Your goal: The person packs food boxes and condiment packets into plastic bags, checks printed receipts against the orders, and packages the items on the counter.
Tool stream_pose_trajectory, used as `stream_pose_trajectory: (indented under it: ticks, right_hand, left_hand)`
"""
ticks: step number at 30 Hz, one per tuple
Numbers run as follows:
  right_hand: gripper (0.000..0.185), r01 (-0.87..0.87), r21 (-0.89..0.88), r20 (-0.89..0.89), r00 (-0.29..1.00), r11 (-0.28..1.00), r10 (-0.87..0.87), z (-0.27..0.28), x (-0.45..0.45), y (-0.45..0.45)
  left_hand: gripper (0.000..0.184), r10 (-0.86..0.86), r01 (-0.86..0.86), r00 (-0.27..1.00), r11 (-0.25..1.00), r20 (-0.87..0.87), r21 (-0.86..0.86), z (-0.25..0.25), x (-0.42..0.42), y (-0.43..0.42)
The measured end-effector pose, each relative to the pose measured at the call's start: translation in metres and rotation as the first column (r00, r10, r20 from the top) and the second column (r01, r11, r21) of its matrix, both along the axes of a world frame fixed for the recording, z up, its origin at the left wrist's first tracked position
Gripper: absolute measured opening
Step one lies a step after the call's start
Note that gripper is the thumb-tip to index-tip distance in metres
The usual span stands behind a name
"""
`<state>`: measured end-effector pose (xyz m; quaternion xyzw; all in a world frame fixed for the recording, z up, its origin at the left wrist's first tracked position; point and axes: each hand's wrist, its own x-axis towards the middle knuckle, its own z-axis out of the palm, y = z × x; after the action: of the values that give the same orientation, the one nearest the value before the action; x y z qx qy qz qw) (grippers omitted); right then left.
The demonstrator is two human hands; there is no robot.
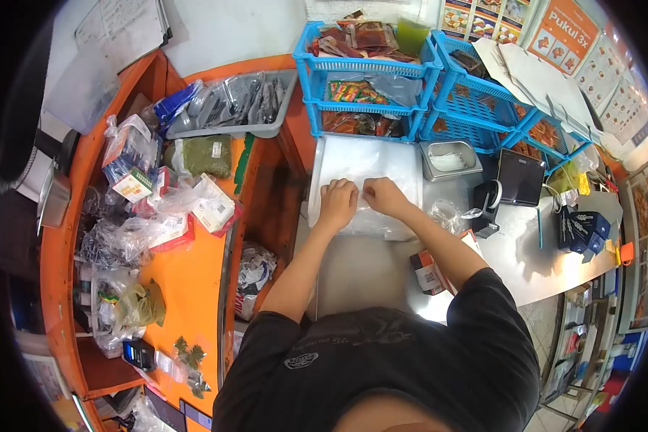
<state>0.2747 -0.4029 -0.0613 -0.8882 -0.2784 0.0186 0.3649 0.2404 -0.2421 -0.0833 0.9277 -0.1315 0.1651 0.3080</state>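
Observation:
A stack of whitish, see-through plastic sheets or bags [367, 157] lies on the counter in front of me. Over the left part of this stack my left hand [338, 201] rests with its fingers curled down and drawn together. My right hand [383, 196] is beside it, a small gap apart, its fingers bent into a closed pinch above the plastic. What either set of fingertips holds, if anything, is hidden or too thin to make out. Crumpled clear plastic [392, 225] shows at the stack's near edge, below my right wrist.
Blue tiered baskets [371, 70] with packets stand behind the stack. To the right are a metal container [450, 160], a black tablet-like device [521, 177] and a small box [430, 273] by my forearm. A grey tray [273, 129] of bagged utensils and an orange counter [183, 288] are on the left.

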Motion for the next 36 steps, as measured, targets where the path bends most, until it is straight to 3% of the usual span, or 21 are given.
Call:
stream_pose_trajectory:
  ticks: [2, 5, 8, 11, 14, 20, 23, 26, 29, 32, 35, 36]
  right_hand:
    - [0.008, 0.035, -0.084, 0.118, 0.993, 0.996, -0.025, -0.011, 0.003, 0.002]
    - [0.011, -0.014, -0.056, 0.232, 0.972, 0.998, 0.027, -0.026, 0.005, 0.003]
    - [0.013, 0.026, -0.044, 0.081, 0.996, 0.999, -0.022, -0.025, 0.009, 0.002]
    - [0.015, 0.078, -0.088, 0.072, 0.995, 0.993, -0.071, -0.014, 0.012, 0.001]
    - [0.015, -0.071, 0.021, -0.024, 0.997, 0.997, 0.072, -0.027, 0.026, -0.007]
    - [0.012, -0.002, -0.012, -0.199, 0.980, 1.000, 0.000, -0.007, 0.024, -0.009]
    - [0.014, -0.074, 0.118, -0.393, 0.912, 0.990, 0.115, -0.012, 0.032, -0.017]
    - [0.013, -0.008, -0.001, -0.435, 0.901, 1.000, 0.007, -0.001, 0.028, -0.015]
    - [0.013, -0.046, -0.109, -0.011, 0.999, 0.993, 0.045, -0.033, 0.031, -0.012]
    - [0.010, 0.083, -0.254, 0.251, 0.968, 0.964, -0.018, 0.005, 0.008, 0.006]
    - [0.011, 0.097, 0.097, 0.151, 0.982, 0.991, -0.111, 0.029, 0.009, 0.007]
    - [0.011, 0.090, 0.224, 0.125, 0.985, 0.970, -0.121, 0.059, 0.005, 0.004]
  left_hand:
    - [0.013, 0.008, -0.007, 1.000, 1.000, -0.014, 0.021, -0.004, 0.001, 0.000]
    - [0.015, -0.029, 0.030, 0.997, 1.000, -0.066, 0.003, 0.003, -0.006, 0.001]
    - [0.019, -0.024, 0.019, 0.995, 0.998, -0.096, -0.055, 0.015, -0.011, -0.001]
    - [0.018, 0.028, -0.040, 0.995, 0.992, -0.098, -0.121, 0.007, -0.005, -0.004]
    - [0.015, 0.043, -0.057, 0.993, 0.990, -0.106, -0.131, 0.004, -0.001, -0.003]
    - [0.011, 0.065, -0.081, 0.991, 0.987, -0.114, -0.135, 0.000, 0.001, -0.007]
    - [0.012, 0.084, -0.104, 0.987, 0.985, -0.140, -0.138, 0.000, 0.003, -0.008]
    - [0.018, 0.071, -0.089, 0.990, 0.985, -0.123, -0.146, -0.001, 0.002, -0.011]
    - [0.028, 0.051, -0.058, 0.993, 0.997, -0.110, -0.058, -0.002, 0.000, -0.013]
    - [0.038, 0.098, -0.100, 0.991, 0.995, -0.086, -0.016, -0.013, 0.002, -0.017]
    - [0.045, 0.156, -0.157, 0.984, 0.988, -0.087, -0.005, -0.019, 0.006, -0.021]
    - [0.047, 0.173, -0.174, 0.981, 0.985, -0.085, -0.001, -0.018, 0.006, -0.022]
